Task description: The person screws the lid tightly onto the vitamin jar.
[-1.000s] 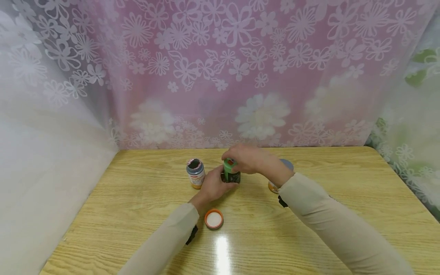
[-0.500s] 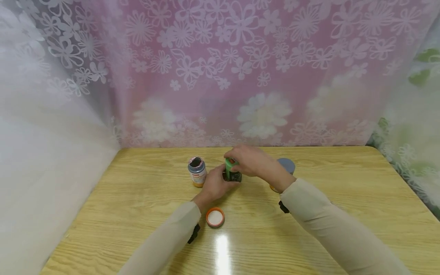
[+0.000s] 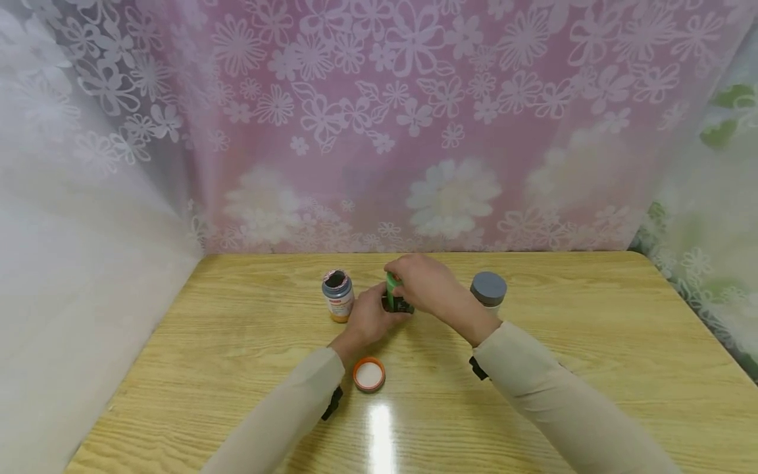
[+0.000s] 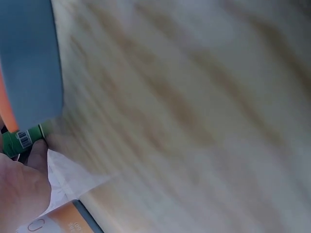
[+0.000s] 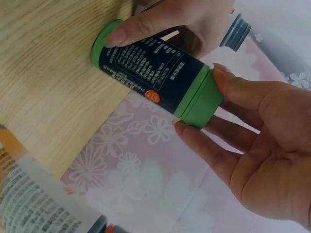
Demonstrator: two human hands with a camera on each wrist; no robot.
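Observation:
A black canister (image 5: 146, 73) with green bands and white print stands on the table in the head view. My left hand (image 3: 370, 317) is wrapped round its lower body, the thumb lying along the label in the right wrist view. At the top, fingers and thumb of my right hand (image 3: 429, 286) pinch the green lid (image 5: 201, 104). The lid sits on the canister, with a thin seam below it. In the left wrist view, part of a hand (image 4: 22, 191) and the canister's green, barcoded part show at the left edge.
Left of the canister stands an uncapped white bottle (image 3: 339, 305) with torn foil at its mouth. A grey-lidded bottle (image 3: 489, 289) stands behind my right forearm. A loose lid (image 3: 369, 375) lies inside-up near my left wrist. A floral curtain (image 3: 355, 131) hangs behind the table.
My right hand has turned on the green lid, and its wrist has dropped slightly toward me. More of the grey-lidded bottle shows. My left hand stays round the canister.

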